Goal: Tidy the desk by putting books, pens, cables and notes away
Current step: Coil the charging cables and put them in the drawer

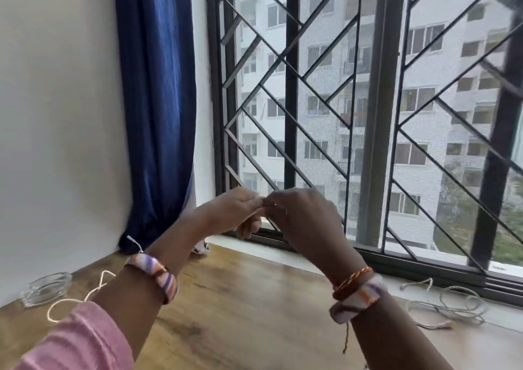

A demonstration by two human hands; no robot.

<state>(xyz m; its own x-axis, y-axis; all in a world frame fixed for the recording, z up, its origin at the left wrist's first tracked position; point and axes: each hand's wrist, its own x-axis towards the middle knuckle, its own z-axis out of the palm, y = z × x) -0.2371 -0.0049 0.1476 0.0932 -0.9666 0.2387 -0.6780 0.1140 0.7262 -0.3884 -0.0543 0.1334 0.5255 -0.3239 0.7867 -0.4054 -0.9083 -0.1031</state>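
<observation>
Where grained wooden table (240, 299) met window, left hand (232, 208) and right hand (302, 216) pinched something thin, unidentifiable; coiled white cable (450, 304) lay right, glass dish (45, 287) left.

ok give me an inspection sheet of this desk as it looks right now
surface: wooden desk, running to the window sill
job's things: white cable coiled loosely at the right by the sill; thin cord lying at the left
clutter: glass dish near the wall
grips: left hand and right hand raised, fingertips meeting; what they pinch is too small to tell
cables: one coil, untied
surroundings: blue curtain, grilled window
</observation>
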